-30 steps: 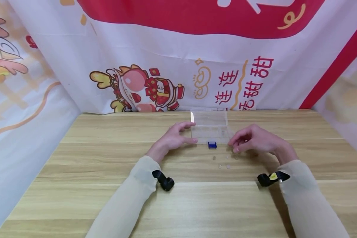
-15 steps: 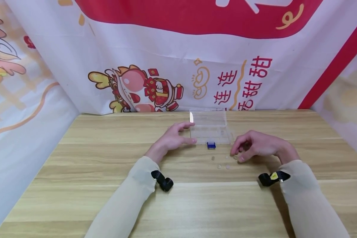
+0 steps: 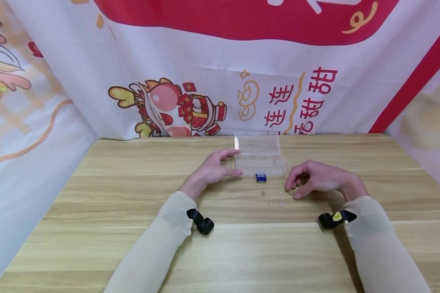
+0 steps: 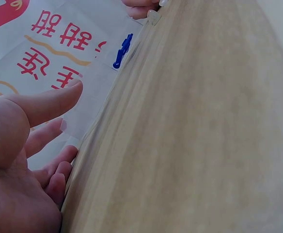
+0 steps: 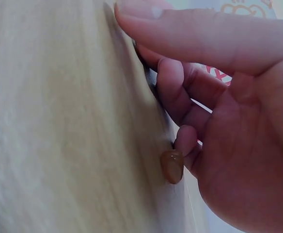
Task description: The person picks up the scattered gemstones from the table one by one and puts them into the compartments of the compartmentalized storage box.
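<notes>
A clear plastic box (image 3: 258, 162) with compartments stands with its lid (image 3: 258, 144) raised at the back; a blue clasp (image 3: 261, 178) is on its front edge. My left hand (image 3: 212, 167) holds the box's left end, thumb at the front corner and index finger near the hinge. At the box's front right, my right hand (image 3: 317, 177) is low over the table, thumb and index finger round a small clear piece (image 3: 291, 193). Contact there is partly hidden. In the right wrist view an amber, drop-shaped bead (image 5: 172, 166) sits by the little finger.
Several small translucent pieces (image 3: 280, 204) lie on the wooden table (image 3: 242, 256) in front of the box. A printed cloth (image 3: 205, 53) hangs right behind the box, and more cloth closes in both sides.
My right hand has drawn slightly back and right from the box's front right corner, down to the small clear piece, and then stayed. My left hand and the box have kept their place.
</notes>
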Available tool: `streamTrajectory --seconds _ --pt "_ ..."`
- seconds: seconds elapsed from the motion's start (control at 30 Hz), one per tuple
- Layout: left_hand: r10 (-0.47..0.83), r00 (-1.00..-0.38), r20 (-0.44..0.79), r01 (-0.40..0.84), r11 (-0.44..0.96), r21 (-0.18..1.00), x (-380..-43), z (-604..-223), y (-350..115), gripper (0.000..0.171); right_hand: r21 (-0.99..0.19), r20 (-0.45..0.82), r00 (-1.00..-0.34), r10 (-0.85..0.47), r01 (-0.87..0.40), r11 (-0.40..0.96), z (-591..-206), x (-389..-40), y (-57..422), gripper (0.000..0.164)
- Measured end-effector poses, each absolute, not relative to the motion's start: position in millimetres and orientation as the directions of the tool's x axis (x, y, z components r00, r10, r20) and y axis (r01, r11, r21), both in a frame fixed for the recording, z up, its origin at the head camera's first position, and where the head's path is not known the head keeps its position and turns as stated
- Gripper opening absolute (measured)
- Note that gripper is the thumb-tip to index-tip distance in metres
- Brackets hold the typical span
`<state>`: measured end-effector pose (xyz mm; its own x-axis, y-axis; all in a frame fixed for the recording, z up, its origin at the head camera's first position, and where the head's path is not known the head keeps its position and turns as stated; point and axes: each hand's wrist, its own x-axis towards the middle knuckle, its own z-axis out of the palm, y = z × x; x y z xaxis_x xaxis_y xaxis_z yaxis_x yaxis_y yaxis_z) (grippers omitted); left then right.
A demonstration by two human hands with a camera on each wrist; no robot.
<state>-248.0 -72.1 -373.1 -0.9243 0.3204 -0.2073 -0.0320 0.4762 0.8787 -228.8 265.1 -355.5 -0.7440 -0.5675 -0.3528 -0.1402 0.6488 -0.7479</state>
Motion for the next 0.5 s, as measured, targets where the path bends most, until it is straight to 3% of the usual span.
streamTrajectory --seconds 0.5 --pt "0.320 -0.924 -0.207 -0.029 0.480 0.877 -249.6 -375.1 -72.2 0.067 -0.753 -0.342 -0.765 -0.545 -0.124 0.646 -354.1 -228.0 264.3 0.018"
